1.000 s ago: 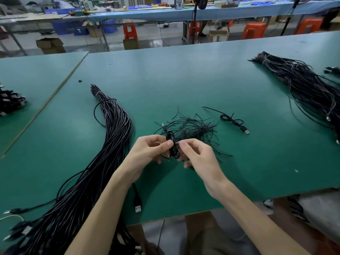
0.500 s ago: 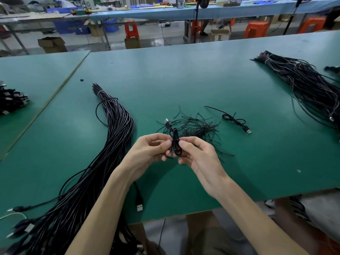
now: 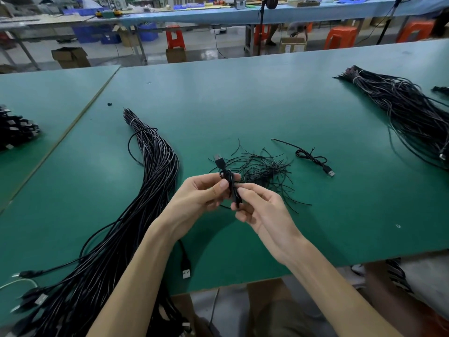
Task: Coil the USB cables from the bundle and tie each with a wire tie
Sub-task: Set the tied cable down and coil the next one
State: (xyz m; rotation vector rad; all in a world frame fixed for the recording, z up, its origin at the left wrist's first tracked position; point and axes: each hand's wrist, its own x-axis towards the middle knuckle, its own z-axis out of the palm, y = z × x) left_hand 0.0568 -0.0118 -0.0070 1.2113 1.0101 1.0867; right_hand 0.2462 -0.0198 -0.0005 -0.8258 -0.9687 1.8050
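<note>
A small coiled black USB cable (image 3: 229, 182) is held upright between both hands above the green table (image 3: 267, 98), its USB plug (image 3: 219, 160) sticking up at the top left. My left hand (image 3: 201, 193) pinches the coil with thumb and fingers. My right hand (image 3: 257, 207) pinches its lower part, where a thin black tie seems wrapped. A loose pile of black wire ties (image 3: 262, 167) lies just behind the hands. The long bundle of black USB cables (image 3: 150, 190) stretches along the table to the left, its plugs hanging near the front edge.
One tied cable (image 3: 313, 159) lies to the right of the wire ties. A second big cable bundle (image 3: 403, 110) lies at the far right. More black plugs (image 3: 14, 127) sit on the neighbouring table at the left. Orange stools, cardboard boxes and benches stand behind.
Both hands have lifted the coil slightly and turned it, so the USB plug now sticks up higher. The right fingers have shifted lower on the coil.
</note>
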